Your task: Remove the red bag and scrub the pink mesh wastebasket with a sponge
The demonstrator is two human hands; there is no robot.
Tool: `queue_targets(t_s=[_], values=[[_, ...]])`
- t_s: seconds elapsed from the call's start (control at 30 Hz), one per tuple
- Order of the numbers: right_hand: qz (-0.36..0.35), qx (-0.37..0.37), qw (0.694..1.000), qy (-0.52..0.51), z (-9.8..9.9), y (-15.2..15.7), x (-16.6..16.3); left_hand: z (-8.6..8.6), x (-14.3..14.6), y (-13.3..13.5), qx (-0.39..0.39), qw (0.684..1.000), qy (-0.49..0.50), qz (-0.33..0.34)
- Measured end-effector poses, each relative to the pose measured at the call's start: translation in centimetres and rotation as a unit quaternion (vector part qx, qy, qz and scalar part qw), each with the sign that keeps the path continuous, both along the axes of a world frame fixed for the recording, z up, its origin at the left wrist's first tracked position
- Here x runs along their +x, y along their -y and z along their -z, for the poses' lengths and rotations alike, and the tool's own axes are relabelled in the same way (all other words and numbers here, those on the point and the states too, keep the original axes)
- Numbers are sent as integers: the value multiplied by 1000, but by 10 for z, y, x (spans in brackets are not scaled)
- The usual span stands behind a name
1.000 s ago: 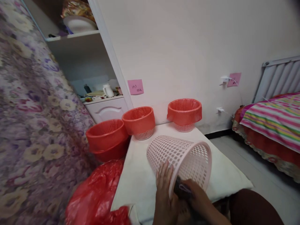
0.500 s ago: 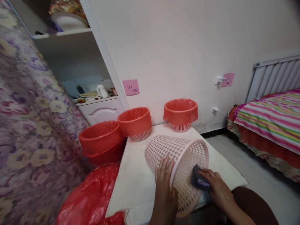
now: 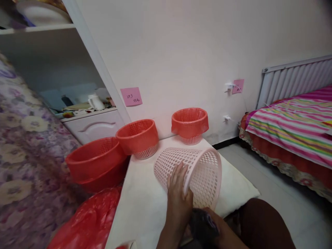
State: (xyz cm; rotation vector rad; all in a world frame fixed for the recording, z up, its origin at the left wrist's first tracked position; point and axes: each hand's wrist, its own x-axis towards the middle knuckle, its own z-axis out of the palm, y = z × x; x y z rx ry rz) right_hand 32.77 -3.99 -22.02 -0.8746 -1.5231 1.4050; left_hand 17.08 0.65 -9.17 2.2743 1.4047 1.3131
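Head view, left to right. A floral fabric [image 3: 23, 145] fills the left edge. Beside it a red plastic bag [image 3: 83, 224] lies crumpled and glossy, with a wide red basin [image 3: 94, 164] just behind it. The white bench [image 3: 145, 204] carries two lined baskets at its far edge: one red-lined basket [image 3: 137, 136] at the left corner and a second red-lined basket [image 3: 190, 122] against the wall.

The pink basket [image 3: 192, 171] lies on its side near the middle of the bench, its open rim turned toward the person and to the right. It is rigid perforated plastic, tapered, with round holes across the wall.

The left hand [image 3: 178, 193] rests flat on the basket's upper wall near the rim, fingers spread and extended, palm down; this grip is apart, pressing and not clamped. The forearm rises from the lower frame edge.

The right hand [image 3: 220, 230] sits low, just below the basket's rim, closed around a dark cloth [image 3: 202, 223], which appears soft and bunched. A striped bed [image 3: 290, 124] stands at the far right.
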Motion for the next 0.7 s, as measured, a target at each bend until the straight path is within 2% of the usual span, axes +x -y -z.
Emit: queue_targets(t_s=[0.03,0.1,0.2,0.3,0.4,0.47,0.53,0.7], values=[[47,41,995,77,10,-5,9,0,-2,1,9,1000,3,-5],[165,93,959,213,30,-16,32,-1,-6,5,27,999,11,-18],[222,92,938,250,47,-28,63,7,-14,20,27,999,12,-34],[249,90,936,230,45,-33,79,35,-16,37,6,999,17,-47],[277,95,929,228,37,-35,80,71,-15,47,47,994,47,-90],[287,106,921,239,31,-38,74,86,-16,46,58,990,73,-104],[285,126,916,250,25,-39,65,86,-21,43,63,991,74,-93],[232,159,921,269,18,-40,39,55,-38,38,74,995,-55,-49]])
